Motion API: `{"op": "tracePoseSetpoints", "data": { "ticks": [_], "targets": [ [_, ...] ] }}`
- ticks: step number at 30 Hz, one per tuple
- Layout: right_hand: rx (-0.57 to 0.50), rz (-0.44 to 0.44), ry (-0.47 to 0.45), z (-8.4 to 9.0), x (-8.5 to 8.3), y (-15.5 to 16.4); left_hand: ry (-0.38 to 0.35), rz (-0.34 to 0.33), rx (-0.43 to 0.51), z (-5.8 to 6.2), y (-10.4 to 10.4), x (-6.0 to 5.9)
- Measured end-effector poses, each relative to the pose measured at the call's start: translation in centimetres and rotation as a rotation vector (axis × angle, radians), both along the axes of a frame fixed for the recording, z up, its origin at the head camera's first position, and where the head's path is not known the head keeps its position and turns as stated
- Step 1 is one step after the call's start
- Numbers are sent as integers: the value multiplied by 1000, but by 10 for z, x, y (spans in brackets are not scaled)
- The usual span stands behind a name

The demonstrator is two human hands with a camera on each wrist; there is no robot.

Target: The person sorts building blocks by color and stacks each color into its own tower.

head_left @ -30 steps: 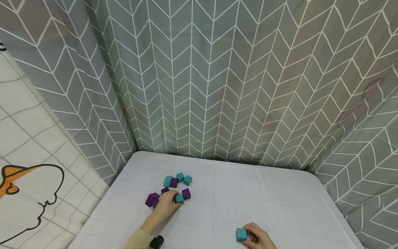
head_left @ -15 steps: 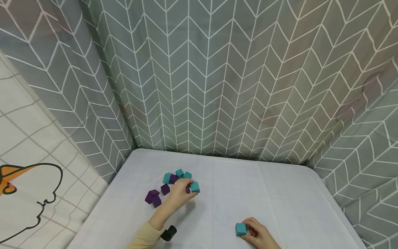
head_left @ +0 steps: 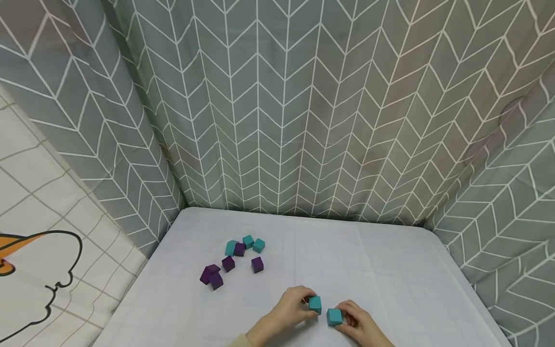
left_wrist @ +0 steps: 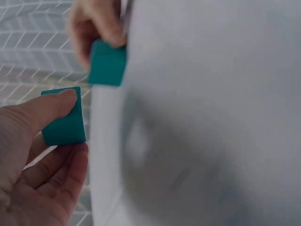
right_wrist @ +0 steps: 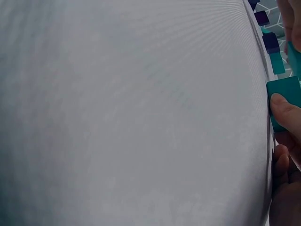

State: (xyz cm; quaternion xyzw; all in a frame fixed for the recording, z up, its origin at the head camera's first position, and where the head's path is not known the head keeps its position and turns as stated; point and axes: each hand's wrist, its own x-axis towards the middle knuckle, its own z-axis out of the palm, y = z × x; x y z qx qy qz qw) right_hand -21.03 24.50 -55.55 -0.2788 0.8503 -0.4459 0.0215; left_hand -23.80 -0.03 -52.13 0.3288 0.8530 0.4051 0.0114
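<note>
left hand (head_left: 289, 308) pinching teal cube (head_left: 315, 304) | right hand (head_left: 357, 324) gripping second teal cube (head_left: 334, 316) | second at 4 o'clock of first, just beside

Near the front edge of the pale grey cloth-covered tabletop (head_left: 390, 270), the left hand (head_left: 291, 311) and right hand (head_left: 359, 322) sit side by side, each at a small teal cube: the left-hand teal cube (head_left: 315, 304) just left of the right-hand teal cube (head_left: 334, 316). Behind and to the left lies a loose cluster of teal and purple cubes (head_left: 236, 258). The chevron-patterned grey curtain (head_left: 295, 111) hangs behind the tabletop.
</note>
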Motion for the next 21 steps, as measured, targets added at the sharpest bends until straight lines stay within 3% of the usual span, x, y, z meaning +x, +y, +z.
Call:
{"op": "tracePoseSetpoints", "data": {
  "ticks": [8, 13, 21],
  "targets": [
    [-29, -8, 75, 0, 0, -2, -9, -24, -69, -16, 17, 8],
    [-16, -13, 56, 0, 2, -1, -54, -16, -89, -19, 21, 10],
    [-16, -13, 56, -1, 1, -2, -24, 21, -132, -20, 27, 10]
  ]
}}
